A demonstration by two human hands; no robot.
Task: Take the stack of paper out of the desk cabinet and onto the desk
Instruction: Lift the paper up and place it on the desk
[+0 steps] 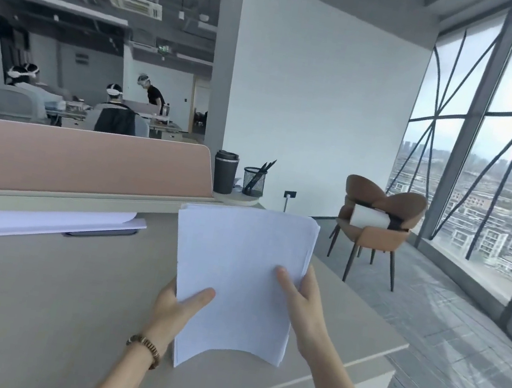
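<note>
Both hands, left hand and right hand, are pinching the floppy white paper stack by its side edges, fingers closed, above the beige bench.

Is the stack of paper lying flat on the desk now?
No. Both hands, left and right, hold the stack of paper above the desk.

A pale beige desk is being shown. White sheets and a dark flat device are being carried along its far edge; a dark tumbler and mesh pen holder are being carried near its far right corner.
</note>
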